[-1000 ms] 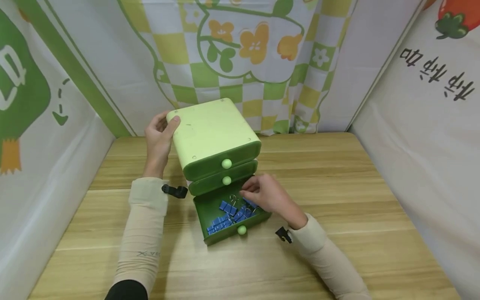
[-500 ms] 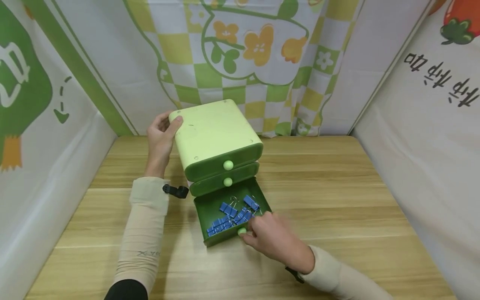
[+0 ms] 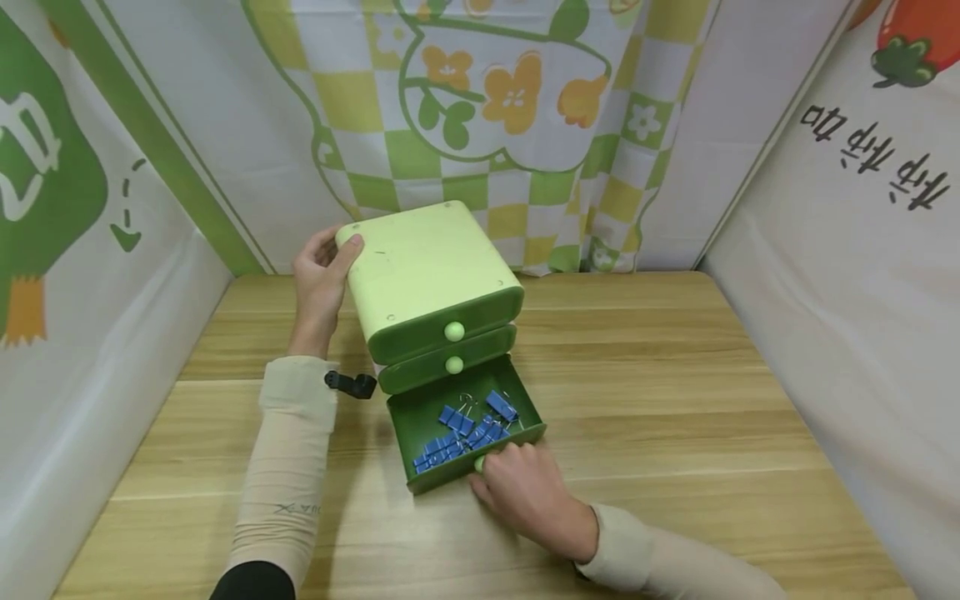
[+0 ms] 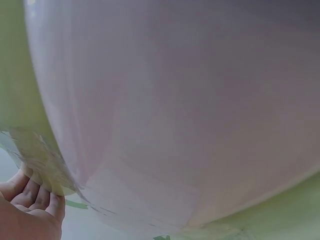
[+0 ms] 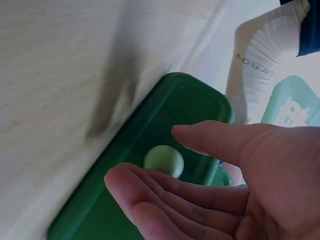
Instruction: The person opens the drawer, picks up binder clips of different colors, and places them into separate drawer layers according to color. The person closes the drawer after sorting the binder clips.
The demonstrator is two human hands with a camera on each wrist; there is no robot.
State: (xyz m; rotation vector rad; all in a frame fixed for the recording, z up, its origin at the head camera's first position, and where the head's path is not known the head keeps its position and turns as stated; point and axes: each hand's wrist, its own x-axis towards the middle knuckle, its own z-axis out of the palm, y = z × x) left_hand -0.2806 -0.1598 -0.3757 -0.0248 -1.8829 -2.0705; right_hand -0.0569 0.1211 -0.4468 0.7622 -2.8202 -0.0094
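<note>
A small green desktop drawer cabinet (image 3: 427, 258) stands on the table, its bottom drawer (image 3: 401, 425) pulled out. In that drawer lie several blue binder clips (image 3: 457, 419) with silver wire handles. My left hand (image 3: 321, 275) grips the cabinet's back left corner, thumb on top and fingers behind. In the left wrist view its fingers (image 4: 40, 195) bend against the cabinet's edge. My right hand (image 3: 528, 492) is at the bottom drawer's front. The right wrist view shows the round pale green knob (image 5: 164, 161) between its thumb and fingers, with the thumb (image 5: 200, 135) apart from it.
The two upper drawers, each with a round knob (image 3: 454, 332), are closed. Wood-grain table (image 3: 645, 375) extends on both sides of the cabinet. Behind it hangs a checked curtain (image 3: 502, 200), and printed white cloth walls (image 3: 847, 317) border the sides.
My right hand has moved from above the binder clips in the bottom drawer down to the knob at its front. The left hand has kept its place on the cabinet.
</note>
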